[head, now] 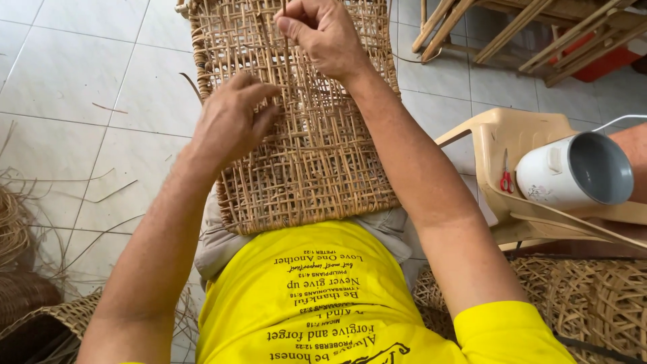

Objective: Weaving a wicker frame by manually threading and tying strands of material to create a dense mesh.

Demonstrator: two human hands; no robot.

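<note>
A woven rattan panel [317, 168] with an open lattice weave rests across my lap, running away from me. My left hand [232, 118] lies on its left part, fingers pressed onto the weave near a thin strand. My right hand [323, 34] is at the panel's far end, pinching a thin cane strand [286, 37] that runs down through the lattice. I wear a yellow shirt with dark print.
A beige plastic chair [519, 135] stands at the right, holding red-handled scissors [505, 180] and a white pot [573, 172]. Wooden frame pieces [526, 27] lie at the top right. Woven rattan pieces [593, 296] sit at the lower right; loose cane strands [20, 222] lie on the tiled floor at left.
</note>
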